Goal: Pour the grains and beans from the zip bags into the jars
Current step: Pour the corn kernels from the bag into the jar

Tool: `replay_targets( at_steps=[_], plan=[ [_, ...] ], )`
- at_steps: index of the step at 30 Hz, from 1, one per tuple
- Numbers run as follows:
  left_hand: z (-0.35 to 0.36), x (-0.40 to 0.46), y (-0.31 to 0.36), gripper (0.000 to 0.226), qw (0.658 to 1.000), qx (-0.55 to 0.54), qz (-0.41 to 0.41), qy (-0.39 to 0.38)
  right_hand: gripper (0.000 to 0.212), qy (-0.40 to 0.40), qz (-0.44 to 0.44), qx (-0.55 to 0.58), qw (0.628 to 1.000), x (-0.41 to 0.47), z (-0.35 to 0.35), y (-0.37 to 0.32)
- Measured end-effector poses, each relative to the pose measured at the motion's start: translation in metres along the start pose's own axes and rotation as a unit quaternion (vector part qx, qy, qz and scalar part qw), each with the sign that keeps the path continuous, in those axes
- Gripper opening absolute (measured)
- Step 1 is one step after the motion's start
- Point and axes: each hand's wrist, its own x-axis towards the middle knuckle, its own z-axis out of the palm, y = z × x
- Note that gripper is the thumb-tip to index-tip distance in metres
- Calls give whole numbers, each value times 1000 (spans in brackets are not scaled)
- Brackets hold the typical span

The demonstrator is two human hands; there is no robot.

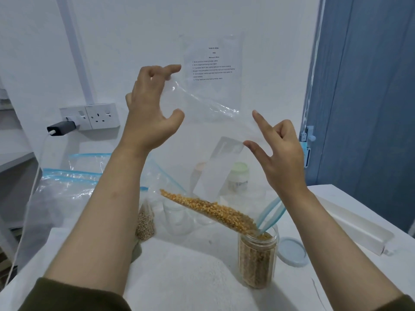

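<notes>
I hold a clear zip bag [208, 122] up high, tilted down to the right. My left hand [150, 113] pinches its upper corner with the fingertips. My right hand [278, 151] pinches its right edge between thumb and finger. Yellow corn kernels [211, 209] lie along the bag's lower fold and slide into an open clear jar [258, 259] that is mostly full of corn. The bag's blue zip mouth [269, 214] rests in the jar's opening.
A pale blue lid [293, 251] lies right of the jar. Empty jars [177, 218] and a bag of pale grains [146, 223] stand behind. More blue-zip bags [74, 176] pile at left. A white-lidded jar [239, 176] stands at the back; a wall socket [92, 116] is left.
</notes>
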Motion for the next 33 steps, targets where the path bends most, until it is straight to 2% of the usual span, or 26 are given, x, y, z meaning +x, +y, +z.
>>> replay_targets(
  at_steps=[3,10,14,17,22,27,30,33],
  plan=[
    [-1,0,-10,64,1000,-14,12,22,56,0,10,3,1000,-2,-1,1],
    [13,-8,-20,41,994,-21,-34,107,55,12,10,10,1000,-5,-1,-3],
    [17,-12,-25,28,991,-18,-59,123,54,14,14,17,1000,-5,-1,-2],
    [18,-15,-28,21,991,-15,-39,125,52,14,15,22,1000,-5,-1,-2],
    [16,-14,-28,36,995,-14,-11,101,52,14,24,22,999,-5,1,0],
    [18,-16,-30,41,996,-8,-5,84,50,15,25,16,999,-5,3,-1],
    [21,-30,-29,49,993,-31,-43,105,49,18,6,20,1000,-5,4,-3],
    [31,-50,-28,56,977,-25,-116,175,49,20,-8,20,1000,-5,5,-7]
  ],
)
